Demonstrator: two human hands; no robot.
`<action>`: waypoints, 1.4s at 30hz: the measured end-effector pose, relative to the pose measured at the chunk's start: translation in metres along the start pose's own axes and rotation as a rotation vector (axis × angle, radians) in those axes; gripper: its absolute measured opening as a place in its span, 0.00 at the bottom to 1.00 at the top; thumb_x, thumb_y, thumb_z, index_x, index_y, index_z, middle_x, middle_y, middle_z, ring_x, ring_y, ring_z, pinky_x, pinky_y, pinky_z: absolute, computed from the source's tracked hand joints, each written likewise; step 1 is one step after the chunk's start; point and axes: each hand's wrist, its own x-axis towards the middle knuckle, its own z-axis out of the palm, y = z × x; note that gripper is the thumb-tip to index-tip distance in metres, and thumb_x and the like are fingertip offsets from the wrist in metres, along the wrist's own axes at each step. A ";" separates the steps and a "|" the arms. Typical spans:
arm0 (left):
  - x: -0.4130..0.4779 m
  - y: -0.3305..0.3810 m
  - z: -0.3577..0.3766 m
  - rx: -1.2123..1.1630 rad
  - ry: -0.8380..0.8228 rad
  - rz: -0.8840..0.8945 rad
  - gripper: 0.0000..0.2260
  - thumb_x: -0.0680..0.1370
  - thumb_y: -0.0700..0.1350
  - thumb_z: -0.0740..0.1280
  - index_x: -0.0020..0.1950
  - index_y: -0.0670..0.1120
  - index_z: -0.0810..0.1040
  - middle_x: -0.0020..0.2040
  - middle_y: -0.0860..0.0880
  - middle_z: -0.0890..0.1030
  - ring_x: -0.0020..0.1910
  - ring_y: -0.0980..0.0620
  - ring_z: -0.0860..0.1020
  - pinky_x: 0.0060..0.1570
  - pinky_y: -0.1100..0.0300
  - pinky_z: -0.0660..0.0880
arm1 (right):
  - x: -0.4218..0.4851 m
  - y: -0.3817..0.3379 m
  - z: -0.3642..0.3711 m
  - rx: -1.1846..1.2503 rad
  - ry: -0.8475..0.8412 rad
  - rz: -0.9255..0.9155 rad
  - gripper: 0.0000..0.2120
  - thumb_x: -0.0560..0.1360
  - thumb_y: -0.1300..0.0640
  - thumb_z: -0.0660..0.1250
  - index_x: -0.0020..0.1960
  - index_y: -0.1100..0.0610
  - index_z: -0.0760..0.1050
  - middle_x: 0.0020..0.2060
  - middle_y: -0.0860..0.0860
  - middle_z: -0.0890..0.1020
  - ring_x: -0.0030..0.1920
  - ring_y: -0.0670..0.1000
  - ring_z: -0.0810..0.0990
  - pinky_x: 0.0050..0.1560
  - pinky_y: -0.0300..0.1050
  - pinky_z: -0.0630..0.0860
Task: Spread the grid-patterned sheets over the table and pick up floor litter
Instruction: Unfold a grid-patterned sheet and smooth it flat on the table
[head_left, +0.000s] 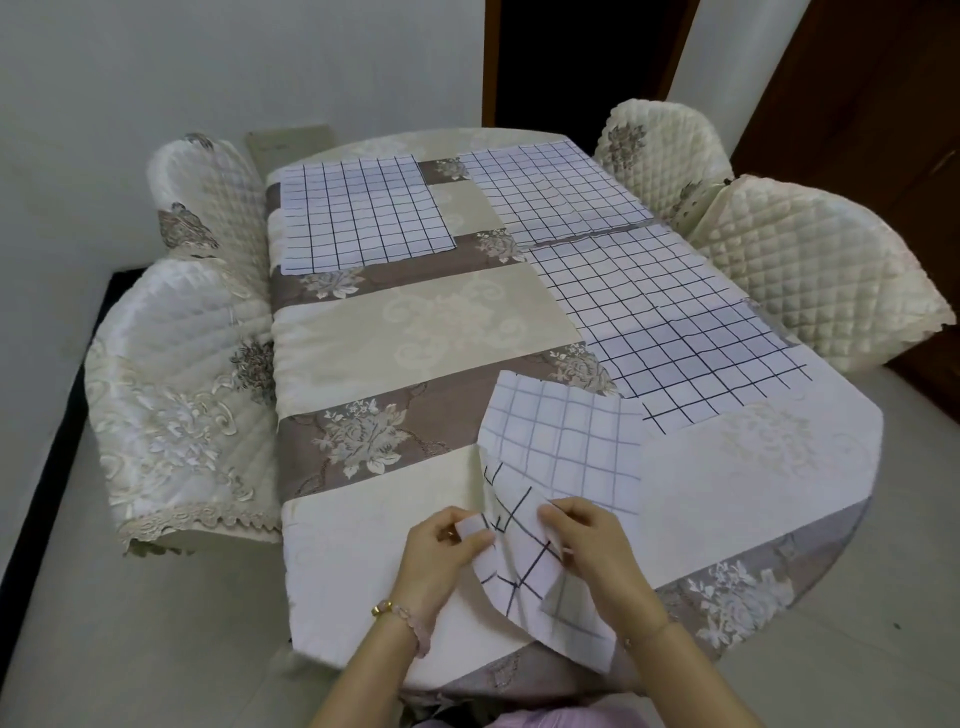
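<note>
We're standing at the near end of the table, the one with the beige and brown flowered cloth. Our left hand and right hand are both pinching the near part of a half-folded grid sheet. It's partly flipped over and hangs a bit past the table edge. Three more lie flat: the far-left sheet, the far-right sheet, and the big sheet right against it on the near side. Quilted chairs are tucked in, two per side. There's a beaded bracelet on our left wrist.
</note>
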 end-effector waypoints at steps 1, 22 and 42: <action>0.003 0.001 -0.006 -0.010 0.049 0.002 0.07 0.71 0.34 0.71 0.35 0.43 0.77 0.35 0.46 0.76 0.38 0.51 0.74 0.39 0.58 0.72 | 0.002 0.000 -0.008 0.015 0.044 -0.009 0.06 0.74 0.57 0.69 0.39 0.56 0.80 0.30 0.45 0.79 0.35 0.48 0.76 0.36 0.40 0.72; 0.021 -0.045 -0.125 -0.305 0.616 -0.088 0.07 0.75 0.35 0.67 0.52 0.40 0.76 0.47 0.40 0.79 0.44 0.45 0.76 0.36 0.59 0.76 | 0.009 0.059 -0.098 0.106 0.320 0.182 0.06 0.75 0.65 0.65 0.40 0.60 0.77 0.38 0.54 0.79 0.39 0.53 0.75 0.38 0.43 0.72; -0.011 -0.043 -0.120 -0.374 0.416 -0.241 0.13 0.75 0.29 0.63 0.57 0.41 0.70 0.49 0.40 0.77 0.47 0.43 0.77 0.51 0.46 0.78 | 0.015 0.030 -0.091 -0.072 0.310 0.008 0.19 0.75 0.56 0.67 0.32 0.55 0.60 0.24 0.47 0.57 0.29 0.49 0.55 0.34 0.43 0.52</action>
